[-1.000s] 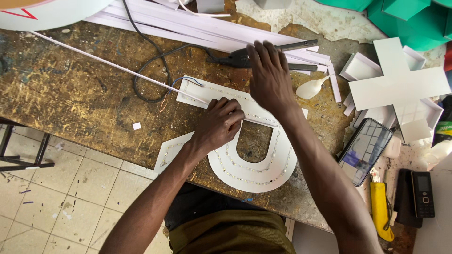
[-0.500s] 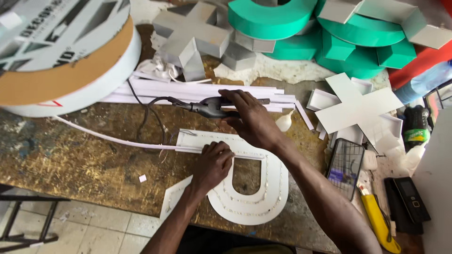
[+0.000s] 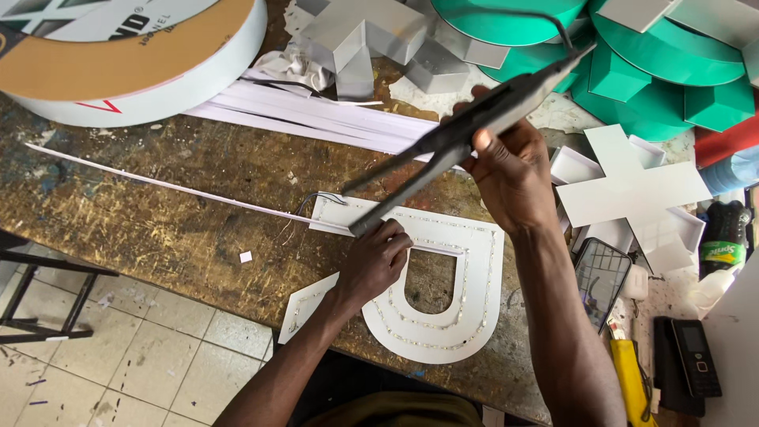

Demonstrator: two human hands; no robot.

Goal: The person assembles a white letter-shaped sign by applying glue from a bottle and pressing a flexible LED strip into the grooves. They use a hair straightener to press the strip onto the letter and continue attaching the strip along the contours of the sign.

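Plainly, head view only:

Right hand: right hand (image 3: pixel 514 170) is clenched round the upper half of a long dark soldering tool (image 3: pixel 466 130), held at a slant, tip down and to the left.

Tool tip: it meets the top edge of the white D-shaped letter panel (image 3: pixel 443 300), just beside the left fingers; exact contact is hidden by the tip itself.

Left hand: left hand (image 3: pixel 378 265) lies curled on the panel's upper left, knuckles up, pressing it flat. Whether it pinches anything underneath cannot be told.

Panel position: flat on the worn wooden bench (image 3: pixel 158 213), near its front edge, lower curve overhanging slightly. A dotted light strip (image 3: pixel 486 277) follows its outline.

Wires: thin wire ends (image 3: pixel 320 198) leave the panel's top left corner, close to the tip.

Surroundings: white strips (image 3: pixel 316 119) behind, a white cross-shaped letter (image 3: pixel 632 190) to the right, a phone (image 3: pixel 599 273) beside the right forearm.

Judgement on method: the long grip gives poor control at the tip; a hold lower down would steady it. Left fingers sit very near the tip and would be safer drawn back slightly. Firm downward pressure should stop the overhanging panel tipping.
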